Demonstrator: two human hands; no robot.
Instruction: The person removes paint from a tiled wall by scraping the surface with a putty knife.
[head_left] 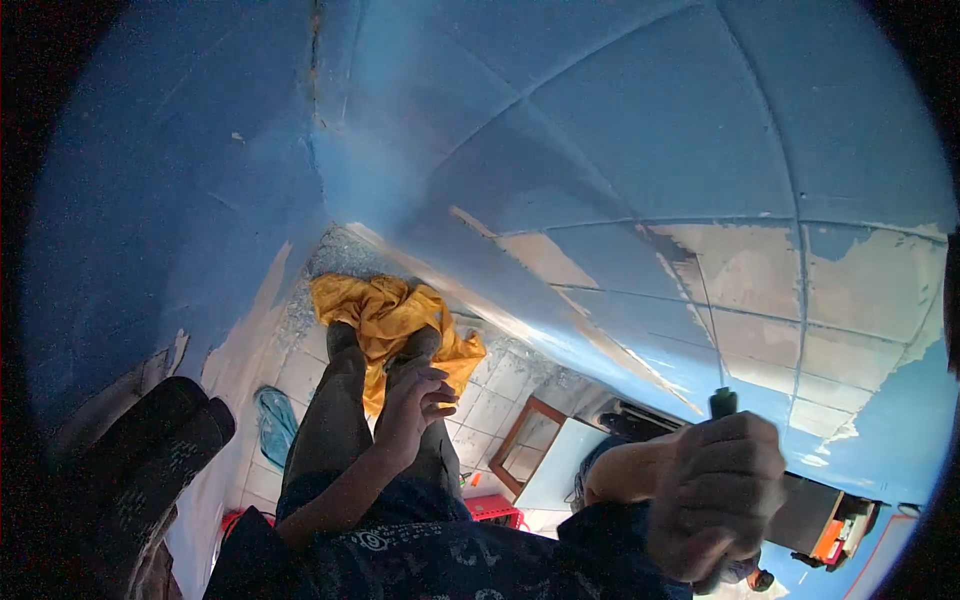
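My right hand (pixel 722 490) is closed in a fist around a dark-handled tool (pixel 722 402). A long, thin, blade-like part rises from its handle toward the blue wall (pixel 640 110); its exact kind is hard to make out. Bare pale patches (pixel 740 270) show on that wall where the blue paint is gone, close to the tool's tip. My left hand (pixel 412 410) hovers in front of my legs with loosely bent fingers, somewhat apart, and nothing visible in it.
A yellow-orange cloth (pixel 385 315) lies on the tiled floor around my feet, beside pale debris (pixel 345 255). Blue plastic (pixel 275 425) is at the left. Close on the left are dark rolls (pixel 165 455). A brown-framed panel (pixel 530 440), a red crate (pixel 493 508) and a shelf (pixel 805 515) stand behind.
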